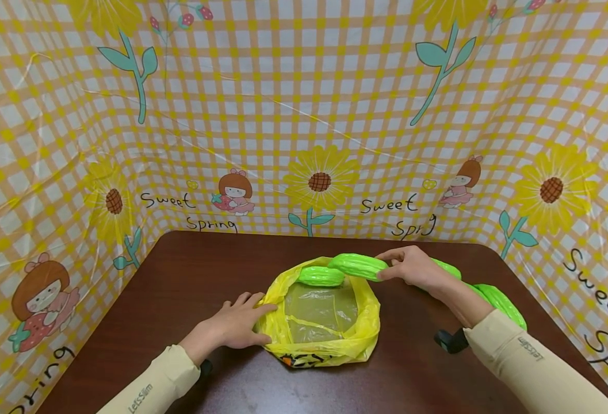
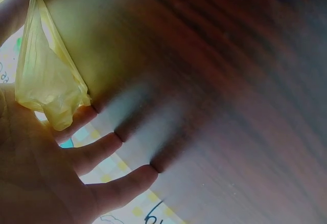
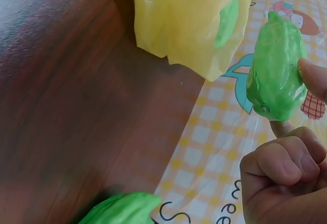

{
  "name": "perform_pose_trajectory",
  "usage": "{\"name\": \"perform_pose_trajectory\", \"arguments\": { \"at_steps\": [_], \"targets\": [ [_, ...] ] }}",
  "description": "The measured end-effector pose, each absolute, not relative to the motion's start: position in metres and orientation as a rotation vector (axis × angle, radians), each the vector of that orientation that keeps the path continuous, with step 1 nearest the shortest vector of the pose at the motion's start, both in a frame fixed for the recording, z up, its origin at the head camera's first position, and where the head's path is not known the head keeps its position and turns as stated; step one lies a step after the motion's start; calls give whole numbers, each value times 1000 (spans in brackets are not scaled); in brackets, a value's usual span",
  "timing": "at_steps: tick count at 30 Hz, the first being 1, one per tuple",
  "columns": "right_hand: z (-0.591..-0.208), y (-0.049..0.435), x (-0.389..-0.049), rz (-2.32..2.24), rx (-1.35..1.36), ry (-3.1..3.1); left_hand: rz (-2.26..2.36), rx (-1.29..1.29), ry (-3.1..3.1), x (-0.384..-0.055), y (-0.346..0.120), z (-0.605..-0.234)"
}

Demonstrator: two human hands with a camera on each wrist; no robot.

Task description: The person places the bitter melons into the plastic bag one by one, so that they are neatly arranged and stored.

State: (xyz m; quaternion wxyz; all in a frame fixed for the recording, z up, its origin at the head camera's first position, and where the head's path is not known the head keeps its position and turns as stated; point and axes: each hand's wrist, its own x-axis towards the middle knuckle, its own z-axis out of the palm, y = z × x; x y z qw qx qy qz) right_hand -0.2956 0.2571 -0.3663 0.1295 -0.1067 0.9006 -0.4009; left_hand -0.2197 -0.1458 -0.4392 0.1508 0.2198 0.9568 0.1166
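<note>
In the head view, my right hand pinches one end of a glossy, ridged green bitter melon between thumb and forefinger. The melon is over the back right rim of a yellow plastic bag, whose mouth is spread wide. Inside the bag, against its far side, lies another green bitter melon. My left hand rests at the bag's left side, fingers spread and fairly straight, touching the rim. From the left wrist, a fold of yellow plastic shows between thumb and forefinger, with the other fingertips on the tabletop.
More green bitter melons lie on the right of the dark brown table, partly hidden by my right arm. A small black object shows beside my right sleeve. A checked, flower-printed cloth walls the table's back and sides.
</note>
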Motion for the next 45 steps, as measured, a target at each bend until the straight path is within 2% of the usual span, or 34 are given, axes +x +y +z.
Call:
{"name": "perform_pose_trajectory", "arguments": {
  "at_steps": [15, 45],
  "targets": [
    [-367, 226, -306, -1066, -454, 2620, 352, 631, 2749, -219, -147, -438],
    [-392, 179, -312, -991, -539, 2591, 356, 660, 2745, -217, -147, -437]
  ]
}}
